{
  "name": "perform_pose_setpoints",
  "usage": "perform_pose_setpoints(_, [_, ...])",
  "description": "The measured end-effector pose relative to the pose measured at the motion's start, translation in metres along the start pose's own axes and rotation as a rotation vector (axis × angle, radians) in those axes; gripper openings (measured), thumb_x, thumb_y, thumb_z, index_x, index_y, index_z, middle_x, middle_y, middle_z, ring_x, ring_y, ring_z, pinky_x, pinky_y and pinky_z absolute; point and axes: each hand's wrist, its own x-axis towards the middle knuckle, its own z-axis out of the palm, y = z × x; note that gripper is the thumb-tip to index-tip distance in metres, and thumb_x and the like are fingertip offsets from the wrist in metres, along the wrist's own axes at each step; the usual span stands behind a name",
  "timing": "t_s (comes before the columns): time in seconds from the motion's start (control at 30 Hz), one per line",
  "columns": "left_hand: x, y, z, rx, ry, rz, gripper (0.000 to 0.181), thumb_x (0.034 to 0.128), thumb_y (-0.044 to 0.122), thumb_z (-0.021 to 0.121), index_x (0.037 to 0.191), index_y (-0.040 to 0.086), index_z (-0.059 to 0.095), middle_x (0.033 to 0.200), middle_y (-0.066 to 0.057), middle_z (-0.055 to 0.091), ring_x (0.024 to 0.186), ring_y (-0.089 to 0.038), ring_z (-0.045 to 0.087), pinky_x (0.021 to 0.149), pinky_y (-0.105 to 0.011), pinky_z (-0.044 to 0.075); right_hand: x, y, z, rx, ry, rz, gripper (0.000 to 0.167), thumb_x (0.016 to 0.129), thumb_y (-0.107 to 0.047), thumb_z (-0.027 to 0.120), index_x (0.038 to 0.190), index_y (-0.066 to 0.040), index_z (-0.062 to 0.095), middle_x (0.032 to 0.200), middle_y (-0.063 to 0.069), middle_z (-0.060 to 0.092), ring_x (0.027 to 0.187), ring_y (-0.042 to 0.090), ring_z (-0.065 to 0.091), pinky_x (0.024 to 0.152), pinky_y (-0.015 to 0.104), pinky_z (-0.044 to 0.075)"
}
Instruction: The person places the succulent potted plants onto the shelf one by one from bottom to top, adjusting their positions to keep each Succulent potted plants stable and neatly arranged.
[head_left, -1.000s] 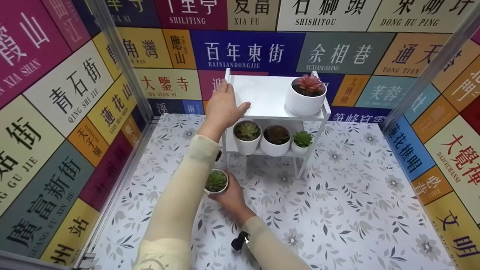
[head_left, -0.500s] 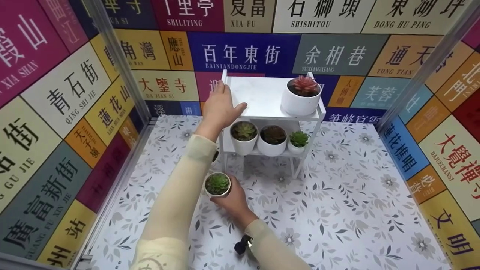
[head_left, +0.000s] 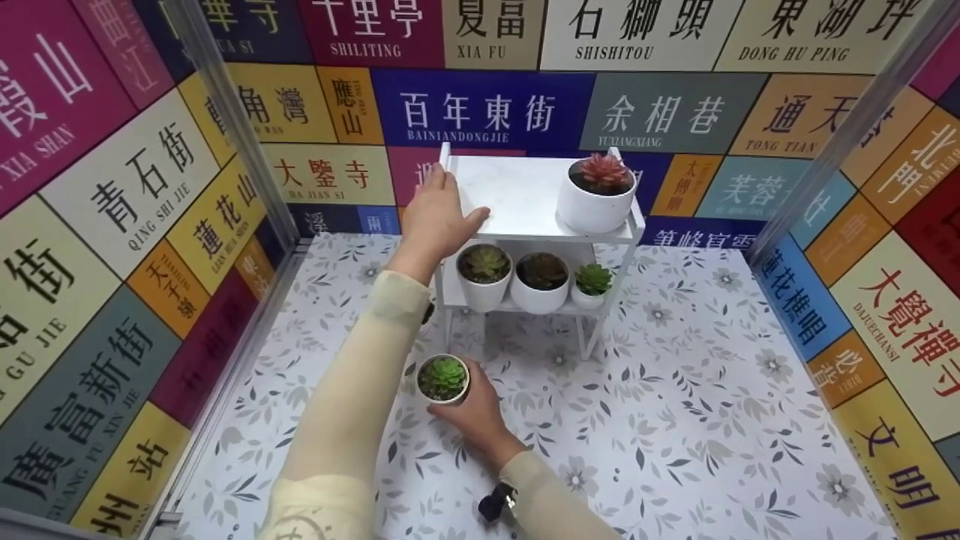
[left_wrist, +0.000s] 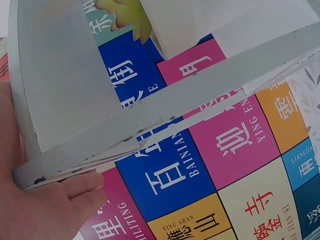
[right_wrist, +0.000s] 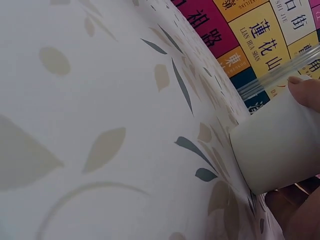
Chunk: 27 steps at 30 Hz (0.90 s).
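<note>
My right hand [head_left: 476,412] grips a small white pot with a green succulent [head_left: 442,379], fingers and thumb round its side. The pot is upright, in front of the left leg of a white two-tier shelf [head_left: 502,195]. In the right wrist view the white pot [right_wrist: 277,145] shows close to the patterned surface; whether it touches cannot be told. My left hand [head_left: 435,221] rests on the shelf's upper left edge, fingers straight and thumb spread over the top. The left wrist view shows this hand [left_wrist: 45,205] against a corner of the shelf frame [left_wrist: 125,120].
A white pot with a red succulent [head_left: 596,195] stands at the right of the top tier. On the lower tier are a pale green succulent [head_left: 484,277], a dark brown one [head_left: 541,281] and a small green one [head_left: 592,285]. Sign-printed walls [head_left: 480,112] enclose the leaf-patterned surface [head_left: 675,390].
My right hand has brought the potted succulent slightly nearer to me and to the right, away from the left forearm. My left hand stays on the shelf edge. The head view has shifted a little.
</note>
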Motion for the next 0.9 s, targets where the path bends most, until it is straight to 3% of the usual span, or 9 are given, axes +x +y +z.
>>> perform_pose_setpoints(0.37, [-0.003, -0.001, 0.000, -0.027, 0.035, 0.011, 0.101, 0.0998, 0.066, 0.060, 0.166, -0.002, 0.028, 0.178, -0.018, 0.018, 0.166, -0.034, 0.019, 0.135, -0.046, 0.026, -0.005, 0.002, -0.009, -0.015, 0.019, 0.034, 0.091, 0.067, -0.034, 0.100, 0.144, -0.011, 0.057, 0.135, 0.005, 0.069, 0.127, 0.025, 0.066, 0.113, 0.048, 0.053])
perform_pose_setpoints(0.9, [-0.002, 0.000, 0.000, -0.036, 0.034, 0.012, 0.100, 0.1003, 0.065, 0.059, 0.167, -0.003, 0.027, 0.178, -0.018, 0.017, 0.166, -0.035, 0.020, 0.136, -0.047, 0.025, -0.010, 0.004, -0.018, 0.032, 0.046, 0.085, 0.093, 0.066, -0.029, 0.102, 0.146, -0.014, 0.055, 0.137, 0.005, 0.069, 0.128, 0.026, 0.065, 0.115, 0.048, 0.052])
